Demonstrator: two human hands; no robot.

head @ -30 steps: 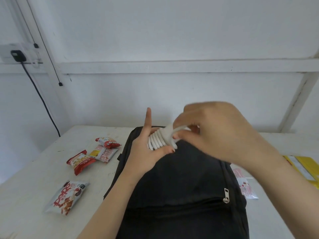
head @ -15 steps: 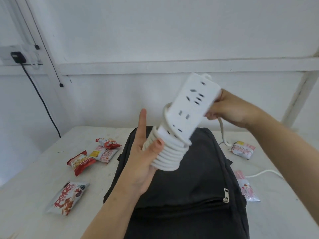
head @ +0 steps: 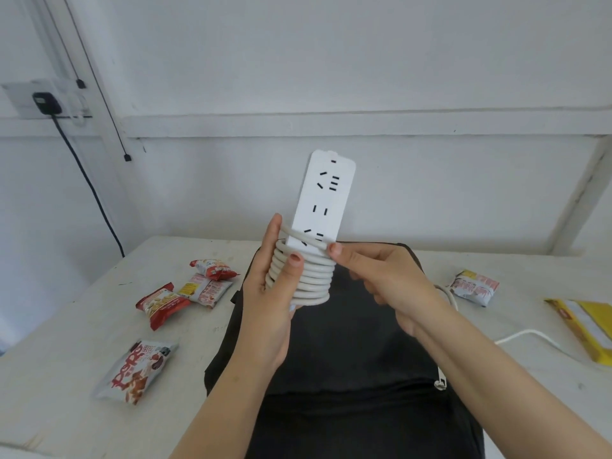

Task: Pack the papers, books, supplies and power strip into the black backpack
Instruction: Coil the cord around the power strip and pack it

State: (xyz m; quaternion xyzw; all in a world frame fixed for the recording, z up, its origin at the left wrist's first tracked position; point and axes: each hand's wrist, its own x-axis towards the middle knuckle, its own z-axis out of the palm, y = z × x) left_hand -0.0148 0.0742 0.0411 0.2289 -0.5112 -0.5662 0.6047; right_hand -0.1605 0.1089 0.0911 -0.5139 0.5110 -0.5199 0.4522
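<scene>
Grip first. Clamps cord coil [head: 308, 279] in left hand [head: 273, 303], thumb across the front turns, fingers round the back. Pinches the coil's top turn with right hand [head: 394, 289], fingertip at the right edge of power strip [head: 326, 197]. Holds strip upright, leaning slightly right, in the air above black backpack [head: 347, 352], not inside it.

Counts: 1 strip, white, 3 socket groups showing, lowest partly under cord. Roughly 8 turns round the lower end, exact number hard to tell. 1 backpack, flat on table [head: 59, 376], 1 metal zipper pull [head: 440, 381] on its right side. 1 loose cord tail [head: 530, 334] on table at right, coming out from behind right wrist. 5 snack packets [head: 205, 288]: 3 bunched just left of backpack, 1 larger packet [head: 135, 372] nearer camera on the left, 1 far packet [head: 473, 286] well off to the right. 1 yellow box [head: 586, 323] at right frame edge, partly cut off. 1 black plug [head: 46, 102] in wall socket, upper left, black cable hanging down the wall.

Writing: big red letters on larger packet, cannot read with confidence. Print on other packets and yellow box too small to make out.
</scene>
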